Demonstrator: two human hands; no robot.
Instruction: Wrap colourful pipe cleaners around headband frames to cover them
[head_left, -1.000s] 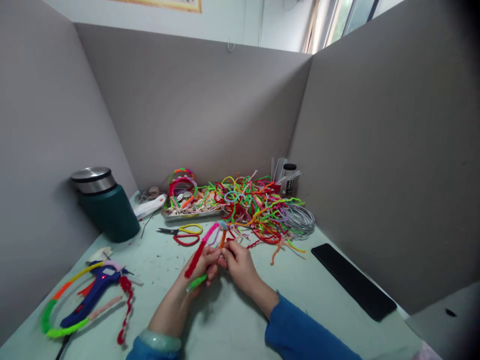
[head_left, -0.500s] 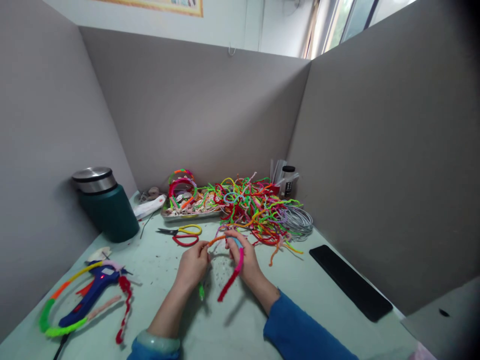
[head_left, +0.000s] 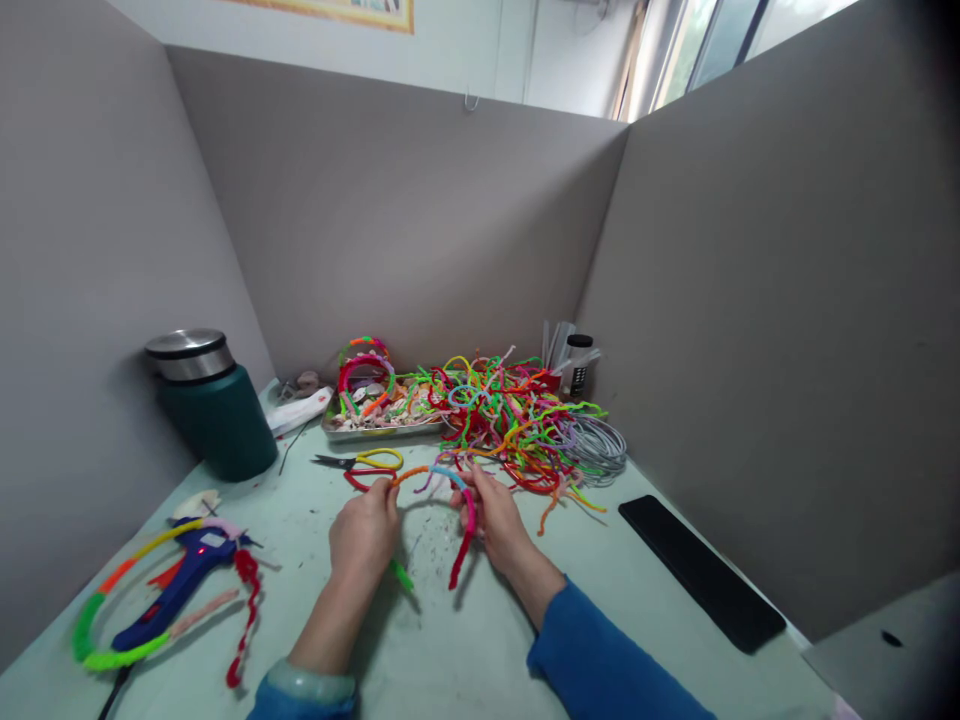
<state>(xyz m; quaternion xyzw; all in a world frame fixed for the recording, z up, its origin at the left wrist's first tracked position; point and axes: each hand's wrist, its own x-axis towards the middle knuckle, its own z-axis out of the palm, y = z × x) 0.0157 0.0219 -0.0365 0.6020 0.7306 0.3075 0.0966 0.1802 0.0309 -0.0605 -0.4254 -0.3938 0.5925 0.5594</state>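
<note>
The chenille-covered band [head_left: 444, 473] arches above the counter [head_left: 457, 665] between the 2 hands, its orange stretch meeting the left hand [head_left: 364, 535] and its light-blue to magenta stretch lying at the fingers of the right hand [head_left: 496, 515]. The left hand is closed, thumb and fingers pinching the orange part; the right hand is curled narrowly around the band, some of its fingertips hidden. A red end hangs down just beside the right hand, and a green end [head_left: 403, 574] shows below the left; whether it joins the same band I cannot tell. Beyond the left hand, scissors [head_left: 367, 461] with 1 yellow and 1 red handle lie near the hand. Farther back, a shallow metal tray [head_left: 382, 434] holds a jumble of small pale pieces, too small to identify, with multicoloured chenille hoops [head_left: 366, 385] standing among them. A tangled heap of chenille stems [head_left: 499, 400] covers the tray's right end, beside a coil of grey wire [head_left: 600, 447]. Behind stands a black-lidded jar [head_left: 578, 368], its contents unclear. The steel-lidded teal bottle [head_left: 217, 425] at left is closed, its inside hidden.
</note>
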